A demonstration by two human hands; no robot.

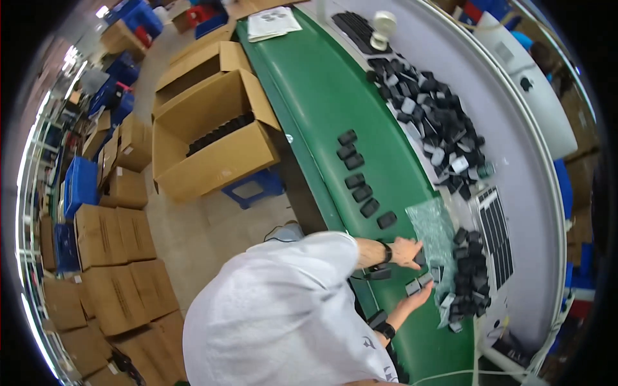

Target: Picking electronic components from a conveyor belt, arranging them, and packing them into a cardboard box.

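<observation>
Landmark: crinkled clear plastic sheet (428, 222), spread on green-topped bench (322, 83). Right grip (418, 297), just left of the sheet's lower half: grasping small grey blocks (412, 287), apparently two, side by side. Left grip (405, 252), just left of the sheet's middle: fingers stretched out right at a dark piece (420, 258); pinched or only touched, cannot tell. Dark bands on both wrists.

Black rounded cases (362, 193), seven in a loose line on bench, left and up from sheet. Big heap (438, 119) of black and grey parts, above sheet. Smaller pile (473, 273), mostly black, right beside the sheet's lower half. Keyboard-like panel (496, 238), black and silver, farther right of sheet.

Writing, markings: single dark emblem on back of white monitor (528, 83), well up and right of sheet. Printed white papers (273, 24), far up and left of sheet at bench end; print too small to read. Faint dark lettering on stacked brown cartons (103, 238), far left of sheet; illegible. Small dark mark on white T-shirt (277, 309), lower left of sheet; unreadable.

Open cardboard box (212, 170), well left of sheet, black pieces in a row inside; blue stool (257, 186) partly visible at its lower edge.
</observation>
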